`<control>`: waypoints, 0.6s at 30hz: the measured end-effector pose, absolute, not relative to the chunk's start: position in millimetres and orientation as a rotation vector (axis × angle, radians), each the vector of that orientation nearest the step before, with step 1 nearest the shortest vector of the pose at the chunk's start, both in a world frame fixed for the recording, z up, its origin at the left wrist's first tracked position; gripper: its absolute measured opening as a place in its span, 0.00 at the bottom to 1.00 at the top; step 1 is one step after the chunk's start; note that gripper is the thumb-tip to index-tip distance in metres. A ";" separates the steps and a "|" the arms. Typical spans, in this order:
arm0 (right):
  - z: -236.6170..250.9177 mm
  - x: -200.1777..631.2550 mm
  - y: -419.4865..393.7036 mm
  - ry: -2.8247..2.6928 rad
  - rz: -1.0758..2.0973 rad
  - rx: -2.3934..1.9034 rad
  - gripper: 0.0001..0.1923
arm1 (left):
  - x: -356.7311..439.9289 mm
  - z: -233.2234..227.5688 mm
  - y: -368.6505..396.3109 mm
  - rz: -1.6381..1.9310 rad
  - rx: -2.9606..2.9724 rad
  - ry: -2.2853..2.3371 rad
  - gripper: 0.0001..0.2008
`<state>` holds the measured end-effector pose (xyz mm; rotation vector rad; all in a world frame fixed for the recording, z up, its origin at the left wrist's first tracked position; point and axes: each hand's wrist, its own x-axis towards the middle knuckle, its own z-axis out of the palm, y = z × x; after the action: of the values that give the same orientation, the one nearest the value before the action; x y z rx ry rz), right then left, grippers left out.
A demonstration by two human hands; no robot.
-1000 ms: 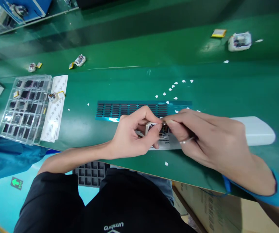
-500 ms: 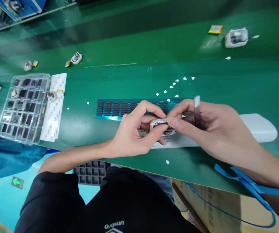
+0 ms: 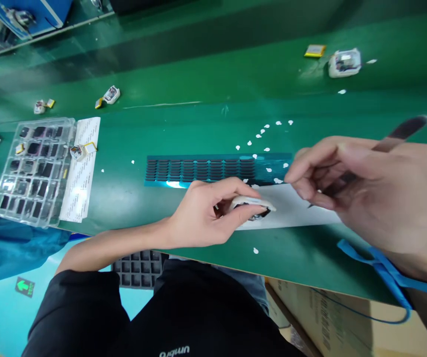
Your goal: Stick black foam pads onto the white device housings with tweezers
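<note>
My left hand (image 3: 209, 213) pinches a small white device housing (image 3: 252, 201) between thumb and fingers. Its open side, with electronics inside, is tilted towards me. To the right, my right hand (image 3: 388, 193) is apart from the housing and curls around dark tweezers (image 3: 402, 133). The tweezers' rear end sticks out above the hand and a thin tip shows below the fingers. Beneath both hands lies a white strip (image 3: 291, 208). Just behind it is a teal sheet with rows of black strips (image 3: 198, 168).
Small white stickers (image 3: 266, 149) are scattered over the green table (image 3: 154, 129). Open housings with yellow batteries lie at the back right (image 3: 345, 63) and back left (image 3: 112, 94). A clear compartment tray (image 3: 31, 171) stands at left. A blue wrist strap (image 3: 388, 277) circles my right wrist.
My right hand has drawn away from the housing to the right, turning the tweezers. My left hand keeps the housing, now tilted differently.
</note>
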<state>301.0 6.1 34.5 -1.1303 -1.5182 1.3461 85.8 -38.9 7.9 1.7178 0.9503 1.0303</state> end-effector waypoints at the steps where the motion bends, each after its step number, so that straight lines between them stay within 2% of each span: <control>1: 33.6 305.0 9.6 -1.546 1.292 -1.131 0.28 | 84.6 7.9 -39.3 0.980 1.810 0.968 0.07; 5: 28.5 319.4 24.4 -1.751 0.978 -1.342 0.35 | 81.4 2.7 -41.9 0.756 2.150 1.019 0.09; 11: 28.3 325.1 33.1 -1.934 0.997 -1.393 0.44 | 79.1 -5.4 -44.5 0.779 2.420 1.017 0.09; 14: 27.1 324.8 33.8 -2.033 1.106 -1.323 0.44 | 76.5 -7.8 -44.1 0.644 2.501 1.044 0.10; 18: 19.4 329.4 36.7 -2.084 1.248 -1.251 0.37 | 73.5 -9.3 -43.1 0.530 2.557 1.049 0.10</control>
<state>329.4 36.7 19.4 -1.2514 -2.0841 1.2484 73.5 -43.1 -9.3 2.5569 1.0486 0.5299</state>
